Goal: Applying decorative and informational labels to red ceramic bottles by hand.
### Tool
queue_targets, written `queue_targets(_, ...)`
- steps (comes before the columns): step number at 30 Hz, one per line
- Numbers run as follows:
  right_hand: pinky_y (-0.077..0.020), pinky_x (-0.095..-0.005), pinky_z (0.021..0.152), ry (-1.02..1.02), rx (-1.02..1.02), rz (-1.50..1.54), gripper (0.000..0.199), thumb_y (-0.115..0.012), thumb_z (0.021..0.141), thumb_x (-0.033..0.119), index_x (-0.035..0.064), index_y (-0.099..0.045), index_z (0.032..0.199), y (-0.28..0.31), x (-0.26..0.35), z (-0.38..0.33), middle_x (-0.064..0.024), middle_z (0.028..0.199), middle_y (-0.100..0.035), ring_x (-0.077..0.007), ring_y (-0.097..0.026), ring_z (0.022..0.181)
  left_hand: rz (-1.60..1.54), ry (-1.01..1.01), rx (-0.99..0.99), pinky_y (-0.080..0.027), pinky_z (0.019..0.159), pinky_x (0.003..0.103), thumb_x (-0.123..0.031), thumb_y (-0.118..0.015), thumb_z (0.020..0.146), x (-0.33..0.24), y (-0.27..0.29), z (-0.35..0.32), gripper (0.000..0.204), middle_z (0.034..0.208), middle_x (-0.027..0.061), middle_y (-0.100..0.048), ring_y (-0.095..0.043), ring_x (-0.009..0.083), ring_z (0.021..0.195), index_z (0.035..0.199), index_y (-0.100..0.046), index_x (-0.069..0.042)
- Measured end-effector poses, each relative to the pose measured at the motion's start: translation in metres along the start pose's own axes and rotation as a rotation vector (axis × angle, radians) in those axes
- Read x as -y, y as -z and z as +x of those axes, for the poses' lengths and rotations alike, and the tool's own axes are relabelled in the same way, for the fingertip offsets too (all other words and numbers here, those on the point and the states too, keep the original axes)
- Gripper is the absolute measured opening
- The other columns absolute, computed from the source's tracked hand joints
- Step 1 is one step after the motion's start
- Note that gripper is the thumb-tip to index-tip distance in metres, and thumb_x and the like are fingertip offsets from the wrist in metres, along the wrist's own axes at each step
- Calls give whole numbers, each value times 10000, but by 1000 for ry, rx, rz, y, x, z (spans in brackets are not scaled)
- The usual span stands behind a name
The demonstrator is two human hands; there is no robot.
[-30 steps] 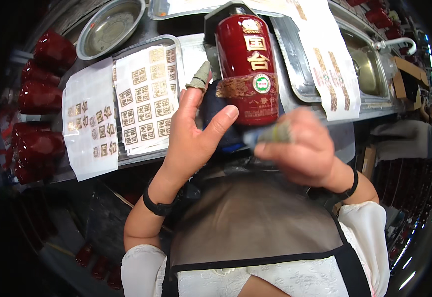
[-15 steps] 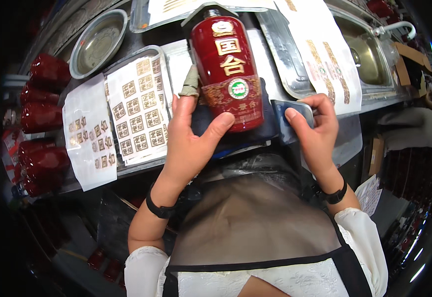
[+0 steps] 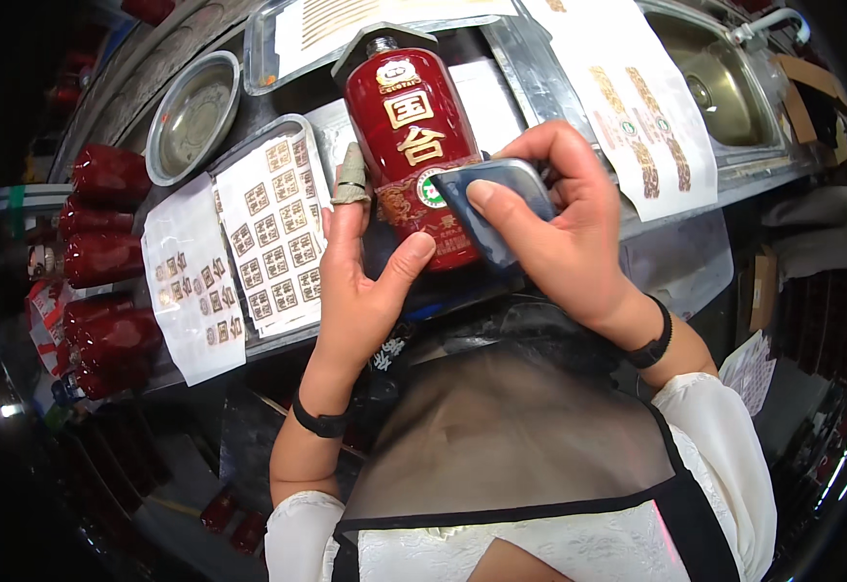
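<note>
Head view: pinching a flat blue pad (image 3: 507, 181) in the right hand (image 3: 574, 231), over the label band (image 3: 396, 204) of a dark-red bottle (image 3: 443, 124), maybe for even pressure. Bracing the bottle, neck-away, front-and-center, with a wide-spread left hand (image 3: 353, 301), probably against rolling.

Your glossy dark-red bottle (image 3: 412, 128) lies before you, neck pointing away and slightly left, with gold characters and a patterned band (image 3: 400, 205) bearing a green-and-white emblem (image 3: 429, 191); your flat, dark-blue, round-cornered pad (image 3: 512, 179) overlaps the band's right side.
</note>
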State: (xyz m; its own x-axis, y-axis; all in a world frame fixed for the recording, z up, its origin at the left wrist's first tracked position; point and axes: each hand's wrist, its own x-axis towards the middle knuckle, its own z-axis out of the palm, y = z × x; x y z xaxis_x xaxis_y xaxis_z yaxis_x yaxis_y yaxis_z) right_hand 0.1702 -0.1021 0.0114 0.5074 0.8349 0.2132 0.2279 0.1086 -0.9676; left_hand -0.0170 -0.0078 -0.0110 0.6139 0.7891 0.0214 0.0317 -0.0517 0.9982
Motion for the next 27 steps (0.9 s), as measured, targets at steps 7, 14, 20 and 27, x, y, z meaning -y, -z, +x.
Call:
queue_targets(7,-468,-219,638,-240,-197,58,159,-688,876,36,29,-552,958,-3,-2,17,-4,836,-593,-39,-547,739,85,-55,19,-23,1199,476,-227,-715,896,-3,1,1,722,1376,152,-567,-499,252,1315,1476,-358,11)
queue_targets(14,-459,-205,672,-131,-110,3,159,-694,870,34,31,-564,961,-9,9,14,-9,861,-597,-40,-537,774,176,-53,43,24,1190,523,-299,-710,900,0,7,2,757,1449,175,-504,-342,310,1440,1493,-347,1)
queue_targets(20,-462,-203,664,-23,-111,123,212,-725,870,57,33,-550,988,-5,5,14,-9,859,-606,-41,-546,751,692,-353,-68,31,1125,667,-363,-712,868,-16,-1,-3,678,1570,247,-324,-163,466,1488,1464,-497,-122)
queue_targets(27,-451,-200,648,-180,-250,-23,194,-712,868,40,27,-547,970,3,-10,16,-1,842,-596,-37,-542,740,1051,-394,-55,57,1126,661,-379,-650,916,-42,-11,-3,451,1584,238,-297,-162,462,1485,1321,-654,-178)
